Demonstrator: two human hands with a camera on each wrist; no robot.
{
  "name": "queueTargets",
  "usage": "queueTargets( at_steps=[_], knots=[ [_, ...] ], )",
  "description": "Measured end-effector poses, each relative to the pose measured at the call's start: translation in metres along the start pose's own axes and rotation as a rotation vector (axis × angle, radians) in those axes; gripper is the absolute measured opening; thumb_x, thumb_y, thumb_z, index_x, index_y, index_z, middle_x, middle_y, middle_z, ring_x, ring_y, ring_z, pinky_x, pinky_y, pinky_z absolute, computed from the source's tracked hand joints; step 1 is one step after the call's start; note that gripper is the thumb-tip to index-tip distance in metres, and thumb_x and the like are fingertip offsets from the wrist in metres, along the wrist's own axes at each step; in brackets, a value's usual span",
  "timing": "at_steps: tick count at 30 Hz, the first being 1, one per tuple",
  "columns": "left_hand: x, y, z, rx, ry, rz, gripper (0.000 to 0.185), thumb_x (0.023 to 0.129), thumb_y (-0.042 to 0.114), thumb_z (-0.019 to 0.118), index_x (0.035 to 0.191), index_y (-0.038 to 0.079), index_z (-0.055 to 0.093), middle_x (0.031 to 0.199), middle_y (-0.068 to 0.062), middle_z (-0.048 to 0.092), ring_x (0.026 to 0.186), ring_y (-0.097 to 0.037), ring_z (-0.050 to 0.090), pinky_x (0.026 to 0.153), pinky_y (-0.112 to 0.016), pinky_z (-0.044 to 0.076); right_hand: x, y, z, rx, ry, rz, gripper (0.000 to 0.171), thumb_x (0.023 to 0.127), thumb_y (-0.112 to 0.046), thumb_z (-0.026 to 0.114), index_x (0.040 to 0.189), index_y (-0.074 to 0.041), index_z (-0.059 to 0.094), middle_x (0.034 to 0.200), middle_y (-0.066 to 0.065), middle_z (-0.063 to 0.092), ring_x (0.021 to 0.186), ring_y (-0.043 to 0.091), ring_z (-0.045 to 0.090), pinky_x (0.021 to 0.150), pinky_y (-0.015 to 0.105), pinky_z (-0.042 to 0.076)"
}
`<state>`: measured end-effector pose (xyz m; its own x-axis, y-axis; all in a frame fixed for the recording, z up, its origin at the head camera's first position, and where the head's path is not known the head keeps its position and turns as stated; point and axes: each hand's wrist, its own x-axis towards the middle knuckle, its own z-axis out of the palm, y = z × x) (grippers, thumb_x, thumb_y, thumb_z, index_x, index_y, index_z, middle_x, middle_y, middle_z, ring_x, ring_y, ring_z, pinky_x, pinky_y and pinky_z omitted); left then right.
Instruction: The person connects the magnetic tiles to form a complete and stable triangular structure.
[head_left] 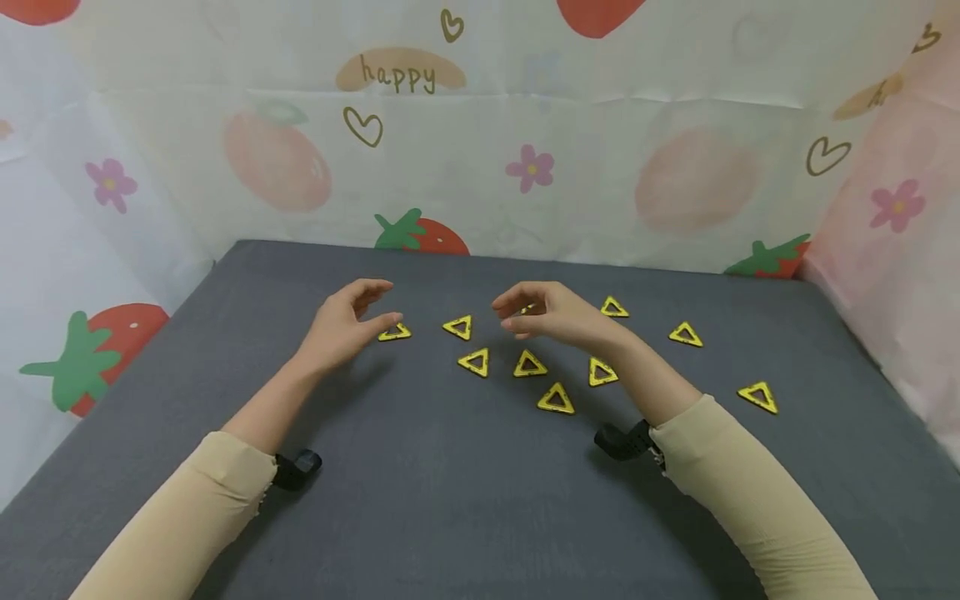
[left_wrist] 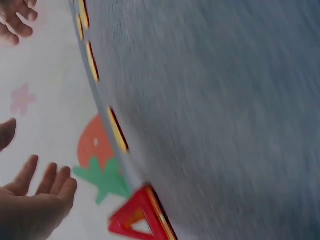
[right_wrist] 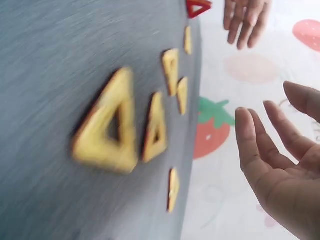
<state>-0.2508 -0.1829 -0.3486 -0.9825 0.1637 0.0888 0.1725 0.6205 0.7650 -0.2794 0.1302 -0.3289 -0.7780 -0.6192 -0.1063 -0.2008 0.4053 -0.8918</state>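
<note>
Hovering over the grey table (head_left: 465,500), both hands hold nothing; left hand (head_left: 341,327) sits palm inward, fingers loosely curved and spread apart, thumb tip just beside the leftmost yellow triangle (head_left: 394,332), contact cannot be told; right hand (head_left: 551,314) is likewise relaxed, fingers bent and apart, empty, fingertips facing the left hand; a small yellow bit (head_left: 527,309) shows behind its fingers, hidden too much to say more.

Yellow triangle frames lie flat and scattered on the table between and right of the hands: one (head_left: 458,326) between the two hands; three (head_left: 475,362) (head_left: 529,364) (head_left: 556,399) clustered below the right hand; one (head_left: 602,372) just beside the right wrist; two (head_left: 614,307) (head_left: 686,335) further back on the right; one (head_left: 759,396) well apart at far right.

Left wrist view is blurred; open fingers (left_wrist: 47,182) and a red-looking triangle (left_wrist: 140,216) at table edge; right wrist view shows spread fingers (right_wrist: 260,145) near blurred triangles (right_wrist: 107,130).

Beige sleeves (head_left: 195,500) cover both forearms; black wrist straps (head_left: 296,467) show; strawberry-print cloth (head_left: 420,158) rings the table.
</note>
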Motion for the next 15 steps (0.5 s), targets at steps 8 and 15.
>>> queueTargets(
  at_steps=[8,15],
  knots=[
    [0.011,0.004,0.017,0.051,-0.067,-0.055,0.058,0.089,0.027,0.062,0.140,0.011,0.040,0.147,-0.011,0.040,0.137,-0.030,0.037,0.107,-0.047,0.037,-0.033,0.022,-0.004,-0.114,-0.039,0.049,0.044,0.090,-0.027,0.062,0.129,-0.011,0.052,0.130,0.012,0.055,0.111,0.024,0.060,0.091,0.040,0.051],
    [0.020,-0.003,0.024,0.143,-0.071,-0.166,0.056,0.093,0.021,0.056,0.142,0.004,0.035,0.147,-0.017,0.038,0.133,-0.036,0.039,0.103,-0.050,0.040,-0.058,0.040,-0.009,-0.180,-0.025,0.080,0.043,0.089,-0.032,0.062,0.127,-0.014,0.053,0.128,0.007,0.057,0.114,0.023,0.057,0.089,0.037,0.050]
  ],
)
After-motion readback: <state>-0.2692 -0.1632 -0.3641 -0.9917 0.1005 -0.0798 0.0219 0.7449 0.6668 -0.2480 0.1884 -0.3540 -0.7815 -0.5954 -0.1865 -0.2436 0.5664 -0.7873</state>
